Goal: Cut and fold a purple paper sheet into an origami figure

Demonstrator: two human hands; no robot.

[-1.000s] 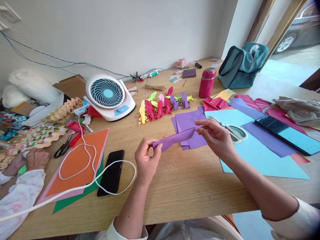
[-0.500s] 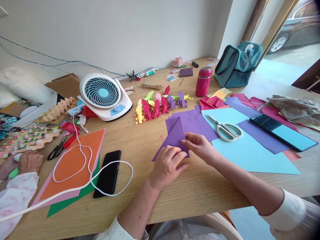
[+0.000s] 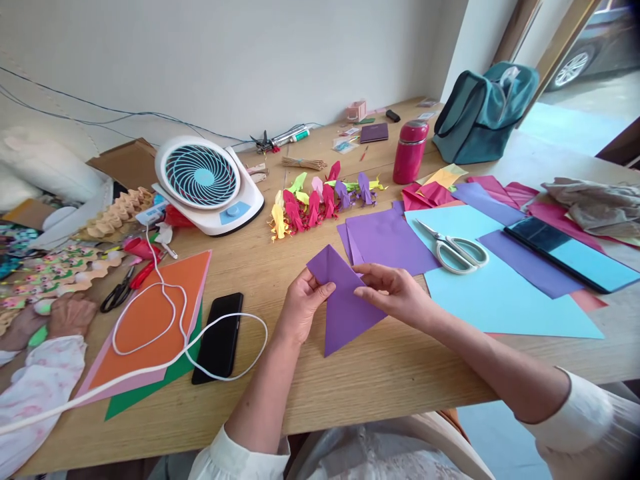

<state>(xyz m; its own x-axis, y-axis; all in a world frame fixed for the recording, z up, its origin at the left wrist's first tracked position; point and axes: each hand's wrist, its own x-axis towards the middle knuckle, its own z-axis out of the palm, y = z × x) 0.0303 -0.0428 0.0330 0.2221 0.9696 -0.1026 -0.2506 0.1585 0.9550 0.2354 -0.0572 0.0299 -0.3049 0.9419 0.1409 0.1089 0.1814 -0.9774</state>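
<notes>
A folded sheet of purple paper [image 3: 345, 310] is held between both hands just over the wooden table, one point toward me. My left hand [image 3: 303, 300] pinches its upper left edge between thumb and fingers. On the opposite edge my right hand [image 3: 393, 290] grips it, thumb on top. A crease line runs near its upper corner. Behind it lie flat purple sheets [image 3: 393, 237]. White-handled scissors [image 3: 457, 253] rest on light blue paper [image 3: 515, 307] to the right. Folded paper figures [image 3: 315, 203] in several colours stand farther back.
At left are a white fan [image 3: 203, 177], a black phone [image 3: 219, 340] with a white cable across it, and orange paper [image 3: 150, 327]. Another person's hands [image 3: 73, 313] work at far left. A red flask [image 3: 410, 153], teal bag [image 3: 487, 117] and tablet [image 3: 570, 253] are at right.
The purple paper has been turned and lifted off the table. My left hand moved from pressing on it to pinching its left edge; my right hand still holds the right side.
</notes>
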